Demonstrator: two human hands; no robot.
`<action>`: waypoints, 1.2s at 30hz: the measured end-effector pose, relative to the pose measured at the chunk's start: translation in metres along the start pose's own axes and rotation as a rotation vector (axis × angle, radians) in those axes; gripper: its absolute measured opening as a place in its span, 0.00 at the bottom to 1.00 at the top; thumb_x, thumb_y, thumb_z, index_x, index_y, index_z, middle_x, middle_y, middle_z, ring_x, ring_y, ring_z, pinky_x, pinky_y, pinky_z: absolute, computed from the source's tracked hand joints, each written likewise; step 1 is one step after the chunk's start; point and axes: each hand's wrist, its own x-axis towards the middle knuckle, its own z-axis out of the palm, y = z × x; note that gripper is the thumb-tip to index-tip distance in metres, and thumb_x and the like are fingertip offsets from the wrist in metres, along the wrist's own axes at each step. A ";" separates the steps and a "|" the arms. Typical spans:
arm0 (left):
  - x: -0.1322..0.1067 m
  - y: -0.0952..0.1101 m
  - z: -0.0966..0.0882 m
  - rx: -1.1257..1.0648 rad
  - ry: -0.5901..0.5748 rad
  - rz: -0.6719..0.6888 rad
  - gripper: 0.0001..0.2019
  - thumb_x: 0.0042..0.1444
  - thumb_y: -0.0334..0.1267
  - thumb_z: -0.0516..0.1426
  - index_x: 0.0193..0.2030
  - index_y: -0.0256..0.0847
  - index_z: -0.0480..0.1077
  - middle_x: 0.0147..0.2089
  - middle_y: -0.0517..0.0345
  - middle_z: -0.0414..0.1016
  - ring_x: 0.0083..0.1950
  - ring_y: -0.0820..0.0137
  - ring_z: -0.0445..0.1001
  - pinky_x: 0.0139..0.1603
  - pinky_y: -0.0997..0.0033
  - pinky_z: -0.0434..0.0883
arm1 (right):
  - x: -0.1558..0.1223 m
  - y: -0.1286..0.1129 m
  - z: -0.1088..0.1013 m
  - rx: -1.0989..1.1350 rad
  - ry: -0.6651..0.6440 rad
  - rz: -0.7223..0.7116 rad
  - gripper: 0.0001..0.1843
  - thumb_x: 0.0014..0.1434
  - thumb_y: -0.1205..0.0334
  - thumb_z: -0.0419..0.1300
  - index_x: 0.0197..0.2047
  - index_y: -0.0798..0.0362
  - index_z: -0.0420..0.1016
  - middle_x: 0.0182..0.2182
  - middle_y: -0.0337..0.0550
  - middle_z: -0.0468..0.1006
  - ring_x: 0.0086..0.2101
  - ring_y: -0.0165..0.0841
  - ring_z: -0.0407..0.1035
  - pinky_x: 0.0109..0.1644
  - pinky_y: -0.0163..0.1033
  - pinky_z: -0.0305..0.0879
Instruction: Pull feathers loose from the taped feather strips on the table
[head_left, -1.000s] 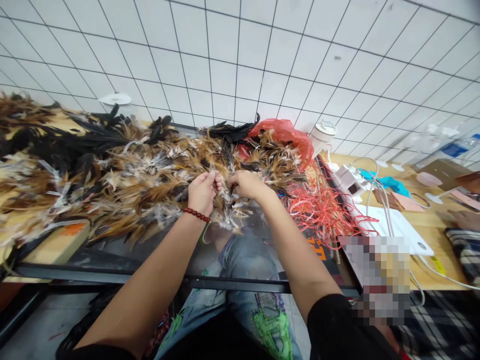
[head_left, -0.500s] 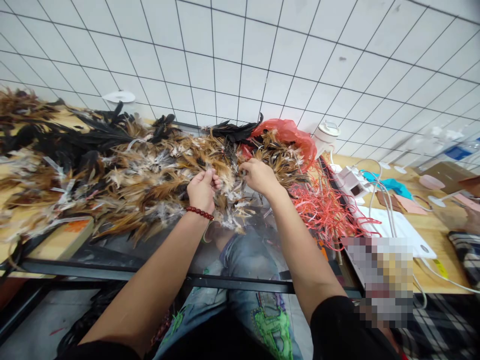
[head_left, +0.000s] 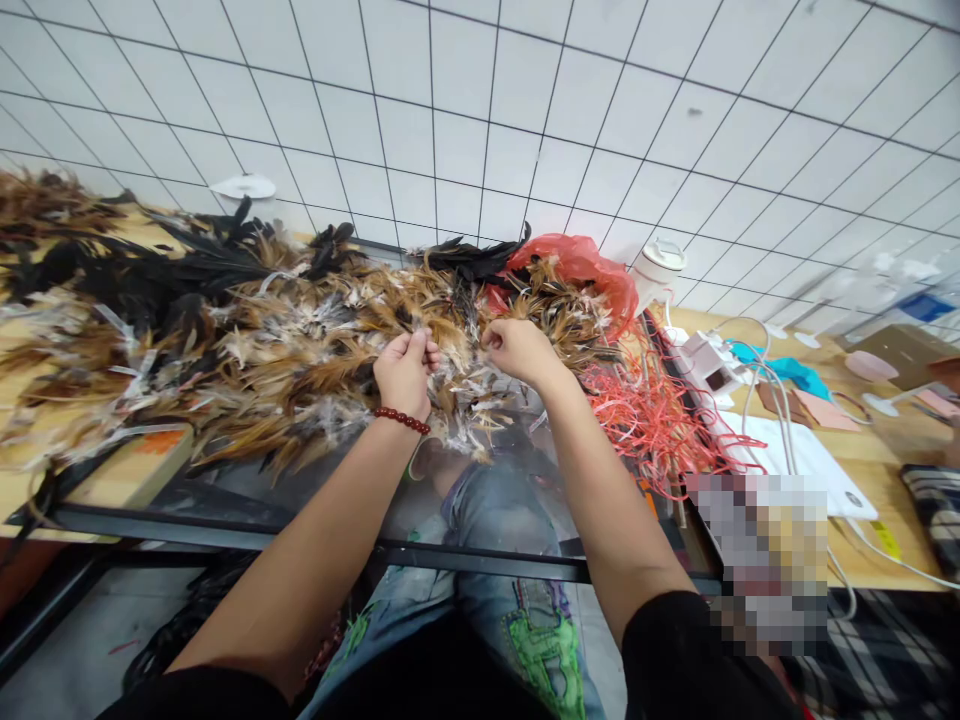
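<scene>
A wide heap of loose brown, cream and white feathers (head_left: 300, 340) lies before me. My left hand (head_left: 405, 370), with a dark red bead bracelet (head_left: 403, 419) at the wrist, is closed in a pinch over the heap. Brown tufts show at its fingertips, and it seems to grip a feather (head_left: 442, 337). To its right, my right hand (head_left: 521, 350) is closed too, its fingers curled down at the pile. What its fingertips hold, if anything, is hidden. A small gap separates the two hands.
Long black feathers (head_left: 112, 270) lie at the left. Behind my right hand is a red plastic bag (head_left: 581, 265), with tangled red strings (head_left: 645, 420) nearer. A white lidded container (head_left: 661, 262) stands against the tiled wall. Cables cross a white flat device (head_left: 795, 460) at the right.
My right hand has drawn its fingers in slightly. My left hand stays pinched in nearly the same place. The whole view has shifted a little.
</scene>
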 end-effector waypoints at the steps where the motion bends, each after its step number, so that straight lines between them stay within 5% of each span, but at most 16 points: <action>1: 0.001 0.000 -0.001 -0.004 0.003 0.009 0.07 0.51 0.37 0.62 0.30 0.34 0.71 0.21 0.63 0.69 0.20 0.81 0.65 0.22 0.82 0.63 | 0.000 -0.001 0.002 -0.031 0.001 -0.004 0.10 0.51 0.67 0.60 0.36 0.52 0.80 0.34 0.41 0.81 0.35 0.30 0.71 0.39 0.32 0.61; 5: 0.003 -0.001 -0.002 -0.008 0.021 0.030 0.06 0.51 0.37 0.61 0.31 0.35 0.71 0.21 0.64 0.68 0.20 0.81 0.65 0.21 0.82 0.62 | -0.001 -0.020 0.024 -0.013 -0.229 -0.160 0.09 0.53 0.60 0.61 0.34 0.51 0.81 0.31 0.40 0.81 0.33 0.30 0.72 0.37 0.31 0.60; 9: 0.003 0.001 -0.002 0.001 0.028 0.048 0.06 0.52 0.37 0.61 0.29 0.36 0.71 0.21 0.64 0.68 0.19 0.81 0.65 0.21 0.82 0.63 | -0.003 -0.036 0.038 -0.132 -0.263 -0.130 0.11 0.49 0.62 0.60 0.36 0.51 0.81 0.34 0.44 0.81 0.34 0.34 0.72 0.34 0.34 0.59; 19: 0.004 0.000 -0.002 0.019 0.028 0.039 0.08 0.50 0.38 0.63 0.30 0.35 0.71 0.22 0.64 0.69 0.20 0.81 0.65 0.21 0.83 0.63 | 0.003 0.001 0.002 0.201 -0.099 -0.105 0.04 0.47 0.69 0.58 0.28 0.56 0.73 0.24 0.35 0.74 0.27 0.25 0.65 0.35 0.31 0.58; 26: -0.005 0.004 0.000 -0.006 -0.170 -0.103 0.08 0.47 0.37 0.65 0.30 0.34 0.73 0.39 0.51 0.78 0.23 0.81 0.68 0.23 0.80 0.66 | 0.002 0.000 0.001 0.680 -0.150 0.004 0.02 0.49 0.67 0.57 0.29 0.54 0.67 0.19 0.32 0.69 0.22 0.26 0.67 0.29 0.30 0.60; 36: -0.010 0.009 0.002 -0.057 -0.344 -0.185 0.09 0.46 0.35 0.67 0.28 0.32 0.73 0.30 0.52 0.76 0.28 0.76 0.73 0.30 0.77 0.70 | 0.002 -0.002 0.010 0.374 -0.189 -0.038 0.05 0.50 0.64 0.58 0.30 0.56 0.75 0.24 0.34 0.74 0.26 0.24 0.65 0.33 0.29 0.58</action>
